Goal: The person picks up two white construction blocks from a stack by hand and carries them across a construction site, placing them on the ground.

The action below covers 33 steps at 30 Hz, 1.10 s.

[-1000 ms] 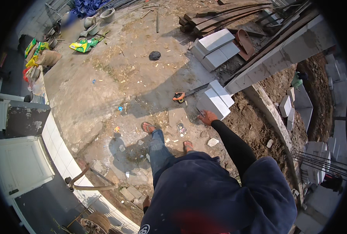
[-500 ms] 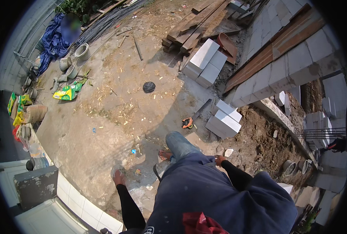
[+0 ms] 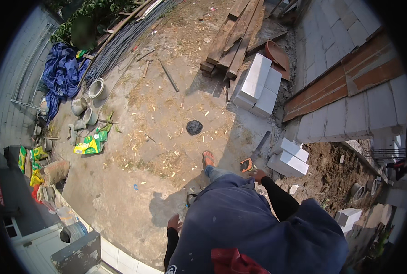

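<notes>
My left hand (image 3: 174, 222) hangs beside my dark blue shirt (image 3: 240, 214), empty, with its fingers apart. At my other side, my right hand (image 3: 259, 176) hangs loosely open below a black sleeve; I see nothing in it. The nearest thing to it is a hand saw (image 3: 261, 145) with an orange and black handle (image 3: 246, 165), lying on the ground just ahead. Beside the saw, white blocks (image 3: 289, 157) are stacked. One bare foot (image 3: 208, 159) is forward on the ground.
Another stack of white blocks (image 3: 258, 86) stands ahead, near wooden beams (image 3: 235, 39). A black round bundle (image 3: 194, 127) lies mid-yard. Buckets (image 3: 97, 89), a green-yellow bag (image 3: 91, 142) and a blue tarp (image 3: 64, 73) are left. A block wall (image 3: 349, 114) and dug soil (image 3: 327, 169) are right.
I have stepped forward; one foot now shows ahead. The saw and blocks are closer to my right hand. My left hand has swung back toward my body.
</notes>
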{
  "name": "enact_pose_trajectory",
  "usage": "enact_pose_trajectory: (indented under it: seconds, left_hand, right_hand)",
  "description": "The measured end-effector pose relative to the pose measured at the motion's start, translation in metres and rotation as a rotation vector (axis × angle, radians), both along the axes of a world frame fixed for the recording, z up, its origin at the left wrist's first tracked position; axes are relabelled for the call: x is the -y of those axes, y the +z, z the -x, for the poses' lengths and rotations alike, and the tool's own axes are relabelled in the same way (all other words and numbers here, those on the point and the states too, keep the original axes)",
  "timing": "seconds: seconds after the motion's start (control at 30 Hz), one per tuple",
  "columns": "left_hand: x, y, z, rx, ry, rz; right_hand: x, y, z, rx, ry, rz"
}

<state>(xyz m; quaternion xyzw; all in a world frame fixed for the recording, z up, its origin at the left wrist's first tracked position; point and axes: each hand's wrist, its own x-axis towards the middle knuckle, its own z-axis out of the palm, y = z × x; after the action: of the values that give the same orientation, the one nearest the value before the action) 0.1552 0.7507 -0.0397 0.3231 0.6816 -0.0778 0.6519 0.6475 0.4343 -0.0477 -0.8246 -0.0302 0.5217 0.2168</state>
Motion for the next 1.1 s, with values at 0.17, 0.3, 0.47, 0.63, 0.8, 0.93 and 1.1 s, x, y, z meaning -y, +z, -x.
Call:
enact_pose_trajectory:
  seconds: [0.17, 0.3, 0.47, 0.63, 0.8, 0.93, 1.1]
  left_hand:
    - [-0.013, -0.005, 0.045, -0.197, 0.087, 0.162]
    - [-0.079, 0.01, 0.004, -0.135, 0.11, 0.051]
    - [-0.185, -0.002, -0.041, -0.026, 0.112, -0.059]
    - [-0.354, -0.005, -0.075, -0.28, 0.201, 0.121]
    - [-0.542, 0.014, -0.164, -0.477, -0.029, 0.02]
    - [-0.74, -0.014, -0.363, -0.122, 0.008, -0.302]
    - [-0.803, 0.071, -0.73, 0.294, -0.406, -0.436]
  right_hand:
    - [-0.147, 0.045, -0.107, 0.228, 0.029, -0.205]
    - [-0.207, 0.07, -0.175, 0.251, -0.003, -0.206]
    - [-0.223, 0.041, -0.206, 0.326, -0.037, -0.048]
    - [-0.208, -0.038, -0.182, 0.292, 0.152, 0.334]
    - [-0.35, 0.043, -0.154, -0.221, -0.607, 0.259]
    - [-0.434, 0.003, -0.189, -0.102, -0.533, -0.119]
    - [-0.517, -0.005, -0.261, -0.06, -0.689, -0.229]
